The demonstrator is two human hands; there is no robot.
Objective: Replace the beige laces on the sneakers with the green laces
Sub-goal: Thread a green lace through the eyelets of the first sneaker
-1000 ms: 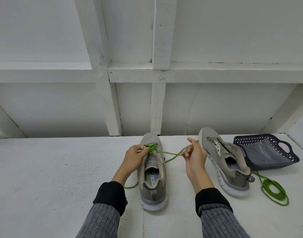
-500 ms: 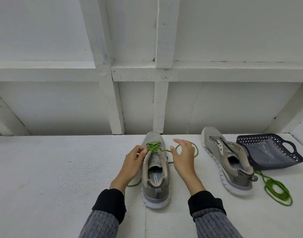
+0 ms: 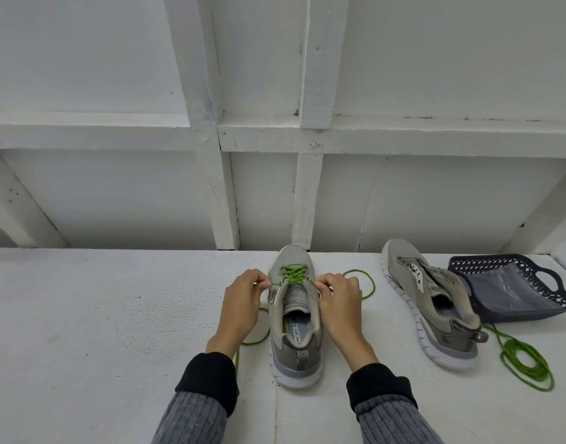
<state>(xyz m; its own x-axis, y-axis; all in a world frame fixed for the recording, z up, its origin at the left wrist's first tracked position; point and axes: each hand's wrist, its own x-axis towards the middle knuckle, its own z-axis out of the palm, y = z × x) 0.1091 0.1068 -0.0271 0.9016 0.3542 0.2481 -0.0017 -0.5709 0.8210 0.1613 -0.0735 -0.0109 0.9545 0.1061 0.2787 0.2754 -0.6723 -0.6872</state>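
mid-frame on the counter (image 3: 83, 315), the sneaker (image 3: 296, 318) is half laced. left hand (image 3: 243, 302) and right hand (image 3: 339, 299) each pinch the green lace (image 3: 292, 274); it's thin, limp cord, best gripped near its tips.

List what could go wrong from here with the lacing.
Both hands, left hand and right hand, pinch the green lace at the middle sneaker; uneven pulling may leave unequal ends. The slack loop beside it could snag or knot. The second sneaker lies tilted, unlaced.
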